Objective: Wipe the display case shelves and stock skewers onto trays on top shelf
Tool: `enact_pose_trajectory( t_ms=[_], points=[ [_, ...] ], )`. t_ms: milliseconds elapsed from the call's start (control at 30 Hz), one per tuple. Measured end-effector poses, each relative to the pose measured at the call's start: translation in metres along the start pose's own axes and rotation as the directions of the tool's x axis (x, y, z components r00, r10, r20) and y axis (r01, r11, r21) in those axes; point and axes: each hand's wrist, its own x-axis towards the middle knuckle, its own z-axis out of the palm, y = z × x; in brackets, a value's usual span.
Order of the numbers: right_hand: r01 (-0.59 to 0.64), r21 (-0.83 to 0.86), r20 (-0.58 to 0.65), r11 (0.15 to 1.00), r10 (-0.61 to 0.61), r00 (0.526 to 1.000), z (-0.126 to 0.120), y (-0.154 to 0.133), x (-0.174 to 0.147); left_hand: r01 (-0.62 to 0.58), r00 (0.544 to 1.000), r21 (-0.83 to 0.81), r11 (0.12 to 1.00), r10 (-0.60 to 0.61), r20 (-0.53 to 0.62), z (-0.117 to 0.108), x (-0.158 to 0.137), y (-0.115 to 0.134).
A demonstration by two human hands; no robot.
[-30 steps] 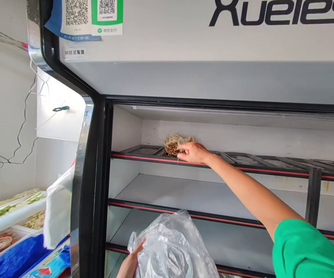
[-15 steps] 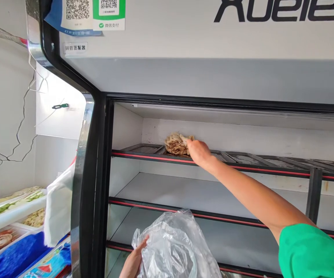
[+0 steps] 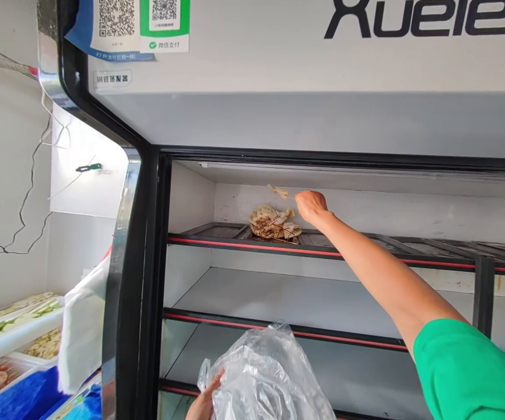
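Observation:
My right hand [image 3: 311, 205] is closed on the thin stick of a food skewer [image 3: 279, 191], whose pale, folded food points left. Just below it, a pile of skewers [image 3: 274, 221] with pale food and brown sticks lies on the top shelf of a display fridge. Low in the picture my left hand [image 3: 206, 399] grips a clear plastic bag [image 3: 265, 373] at its left side. Part of that hand is cut off by the bottom edge, and the bag hides some of its fingers.
Red-edged shelves [image 3: 252, 248] run across the fridge, with a dark upright post [image 3: 483, 294] at right. The fridge's dark side frame [image 3: 141, 280] stands at left. Beyond it are trays of food [image 3: 16, 332], a white cloth or bag [image 3: 81, 326] and blue plastic [image 3: 25, 396].
My right hand has risen from the pile and moved slightly right, lifting one skewer off it. My left hand still holds the plastic bag low in view.

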Motion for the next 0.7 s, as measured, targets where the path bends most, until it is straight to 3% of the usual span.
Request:
enact_pose_trajectory(
  t_ms=[133,300,500,700],
  points=[
    [-0.062,0.184,0.051,0.981,0.053,0.997,0.03,-0.014,0.015,0.034,0.999,-0.072,0.997,-0.031,0.044,-0.005,0.0,0.0],
    [-0.106,0.216,0.102,0.971,0.086,0.991,0.058,-0.024,0.021,0.038,0.995,-0.162,0.986,-0.022,0.096,-0.001,-0.01,-0.007],
    [-0.294,0.422,0.245,0.858,0.204,0.948,0.047,-0.014,0.029,0.031,0.997,-0.113,0.993,-0.022,0.078,0.003,-0.011,-0.013],
    [-0.32,0.465,0.252,0.826,0.223,0.942,0.038,-0.002,0.018,0.054,0.996,-0.053,0.997,-0.05,0.071,0.007,0.001,-0.015]
  ],
)
